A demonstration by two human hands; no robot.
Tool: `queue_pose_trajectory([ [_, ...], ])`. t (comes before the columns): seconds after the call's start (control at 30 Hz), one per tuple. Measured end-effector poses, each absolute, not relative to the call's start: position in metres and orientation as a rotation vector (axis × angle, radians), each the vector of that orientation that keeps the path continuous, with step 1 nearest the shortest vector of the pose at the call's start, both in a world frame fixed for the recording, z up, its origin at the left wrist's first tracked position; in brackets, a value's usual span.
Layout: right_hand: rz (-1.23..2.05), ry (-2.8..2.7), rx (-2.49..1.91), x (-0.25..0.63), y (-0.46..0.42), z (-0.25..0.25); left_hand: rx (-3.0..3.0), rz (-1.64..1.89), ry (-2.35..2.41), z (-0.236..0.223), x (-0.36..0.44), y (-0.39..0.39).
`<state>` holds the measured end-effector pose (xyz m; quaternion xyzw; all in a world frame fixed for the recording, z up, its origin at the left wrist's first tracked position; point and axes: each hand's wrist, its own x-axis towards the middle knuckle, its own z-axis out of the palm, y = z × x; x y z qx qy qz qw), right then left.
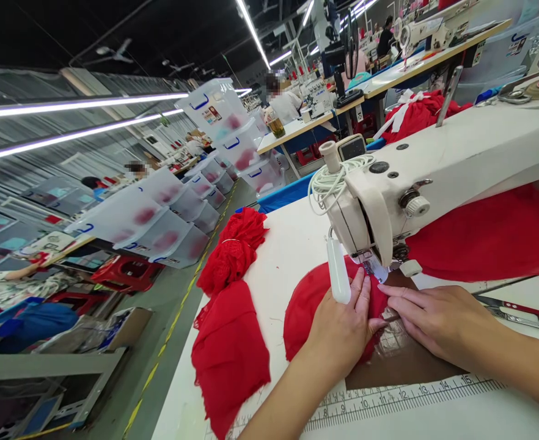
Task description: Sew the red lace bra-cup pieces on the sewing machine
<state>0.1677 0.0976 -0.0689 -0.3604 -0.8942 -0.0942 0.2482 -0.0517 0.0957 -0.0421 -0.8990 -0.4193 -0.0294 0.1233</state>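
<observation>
A white sewing machine (462,146) stands over the table, its lit needle area above a piece of red fabric (304,305). My left hand (343,321) lies on this fabric just left of the presser foot, its fingers stretched out and pressing down. From the right, my right hand (434,318) reaches in, with thumb and fingers close together at the fabric's edge near the needle. Whatever sits between those fingertips is too small to make out. Beneath the hands is a brown plate (407,360) with a shiny clear patch.
Bunched red fabric (233,256) lies at the left table edge. More red fabric (489,238) is under the machine arm. Scissors (517,308) lie at right, above a printed ruler (402,400). Clear storage boxes (164,214) line the aisle; several people work farther back.
</observation>
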Motion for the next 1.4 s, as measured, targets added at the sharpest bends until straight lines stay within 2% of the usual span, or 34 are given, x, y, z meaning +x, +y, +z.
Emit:
queue_pose_trajectory([
  [0.37,-0.296,-2.442,-0.872,0.170,0.102,-0.065,-2.637,-0.270,-1.148,-0.043,-0.057,0.096],
  [1.4,-0.283,-2.489,-0.830,0.170,0.107,-0.057,-2.645,-0.323,-1.139,-0.042,-0.066,0.112],
])
